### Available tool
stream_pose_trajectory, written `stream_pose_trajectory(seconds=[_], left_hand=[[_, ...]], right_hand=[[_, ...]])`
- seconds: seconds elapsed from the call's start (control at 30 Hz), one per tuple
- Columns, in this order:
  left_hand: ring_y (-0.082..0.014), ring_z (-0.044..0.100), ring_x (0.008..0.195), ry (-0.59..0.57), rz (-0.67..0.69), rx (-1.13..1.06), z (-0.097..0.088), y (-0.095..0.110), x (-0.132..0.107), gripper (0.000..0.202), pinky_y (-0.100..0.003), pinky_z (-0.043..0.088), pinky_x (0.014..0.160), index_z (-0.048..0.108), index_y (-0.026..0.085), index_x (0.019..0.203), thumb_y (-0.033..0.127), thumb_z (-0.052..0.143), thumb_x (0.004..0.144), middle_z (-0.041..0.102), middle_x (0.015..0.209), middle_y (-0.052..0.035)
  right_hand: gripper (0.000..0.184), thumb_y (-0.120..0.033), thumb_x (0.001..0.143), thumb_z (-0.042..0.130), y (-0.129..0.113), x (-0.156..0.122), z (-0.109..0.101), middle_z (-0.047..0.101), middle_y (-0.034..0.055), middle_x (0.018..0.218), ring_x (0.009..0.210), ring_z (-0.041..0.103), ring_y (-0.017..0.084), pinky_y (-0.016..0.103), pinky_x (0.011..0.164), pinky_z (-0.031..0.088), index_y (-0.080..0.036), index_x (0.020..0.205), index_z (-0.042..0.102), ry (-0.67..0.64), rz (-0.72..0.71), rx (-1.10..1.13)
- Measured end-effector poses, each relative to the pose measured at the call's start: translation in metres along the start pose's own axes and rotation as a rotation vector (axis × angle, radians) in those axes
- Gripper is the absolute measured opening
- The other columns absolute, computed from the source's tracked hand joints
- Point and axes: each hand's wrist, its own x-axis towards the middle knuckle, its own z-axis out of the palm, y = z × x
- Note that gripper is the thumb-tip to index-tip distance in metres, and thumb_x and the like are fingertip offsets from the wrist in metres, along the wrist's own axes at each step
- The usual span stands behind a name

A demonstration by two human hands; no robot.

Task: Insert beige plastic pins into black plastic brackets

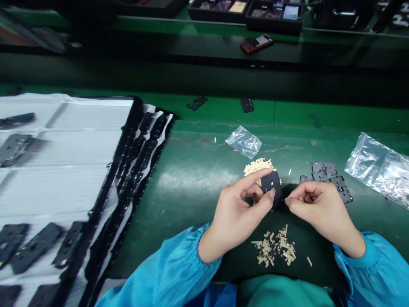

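My left hand (238,209) grips a small black plastic plate (271,182) between thumb and fingers, tilted up above the green bench. Just to the right of it, my right hand (319,207) is closed in a pinch; anything between its fingertips is too small to make out. Behind the plate lies a heap of small cream strips (257,165), partly hidden by my left hand. Nearer to me sits a second heap (275,247), where cream strips mix with tiny dark bits. Beyond my right hand several black plastic plates (324,170) lie together.
White compartmented trays with black edges (105,123) are stacked at the left, holding black plates (38,247). A small clear bag (244,142) and a larger filled bag (383,170) lie on the bench. A phone-like item (257,43) rests on the shelf, with dark bins (220,7) above.
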Motion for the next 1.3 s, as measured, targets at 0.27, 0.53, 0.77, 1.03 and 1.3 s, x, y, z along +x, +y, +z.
stream_pose_trajectory(seconds=[0.27, 0.53, 0.77, 1.03, 1.3], left_hand=[[-0.0083, 0.051, 0.049, 0.006, -0.004, -0.029, 0.0024, 0.0005, 0.0028, 0.040, -0.021, 0.050, 0.056, 0.074, 0.014, 0.123, 0.016, 0.067, 0.083, 0.056, 0.054, 0.0077], [-0.0082, 0.050, 0.050, -0.015, -0.043, -0.002, 0.0003, 0.0000, 0.0006, 0.041, -0.019, 0.040, 0.047, 0.074, 0.015, 0.123, 0.018, 0.068, 0.083, 0.055, 0.054, 0.0071], [-0.0075, 0.047, 0.050, -0.017, -0.056, -0.042, 0.0010, 0.0014, 0.0026, 0.041, -0.018, 0.041, 0.050, 0.074, 0.015, 0.123, 0.017, 0.069, 0.082, 0.052, 0.054, 0.0079], [-0.0071, 0.044, 0.050, -0.041, -0.104, -0.133, 0.0015, 0.0015, 0.0049, 0.042, -0.020, 0.044, 0.055, 0.074, 0.013, 0.123, 0.017, 0.071, 0.081, 0.050, 0.053, 0.0090], [-0.0071, 0.043, 0.048, -0.085, -0.149, -0.204, -0.0013, 0.0031, 0.0063, 0.043, -0.021, 0.043, 0.053, 0.073, 0.011, 0.124, 0.016, 0.071, 0.080, 0.051, 0.053, 0.0089]], right_hand=[[0.009, -0.028, 0.063, 0.069, 0.0002, -0.0003, -0.0002, 0.068, 0.0018, 0.058, 0.052, 0.054, 0.012, 0.024, 0.049, 0.040, -0.020, 0.060, 0.072, 0.006, 0.015, 0.000], [0.013, -0.031, 0.063, 0.069, 0.0007, 0.0009, 0.0024, 0.068, 0.0018, 0.057, 0.052, 0.053, 0.012, 0.025, 0.049, 0.040, -0.019, 0.059, 0.071, 0.006, 0.032, 0.004], [0.012, -0.030, 0.062, 0.071, 0.0011, 0.0041, 0.0011, 0.069, 0.0019, 0.058, 0.054, 0.055, 0.012, 0.024, 0.050, 0.043, -0.020, 0.058, 0.072, -0.027, 0.080, 0.036], [0.008, -0.027, 0.061, 0.072, 0.0019, 0.0063, -0.0011, 0.069, 0.0007, 0.057, 0.053, 0.055, 0.011, 0.024, 0.052, 0.043, -0.020, 0.056, 0.072, -0.057, 0.085, 0.068], [0.008, -0.026, 0.060, 0.073, 0.0005, 0.0073, -0.0010, 0.069, 0.0003, 0.056, 0.052, 0.055, 0.011, 0.024, 0.050, 0.041, -0.020, 0.055, 0.072, -0.068, 0.088, 0.098]])
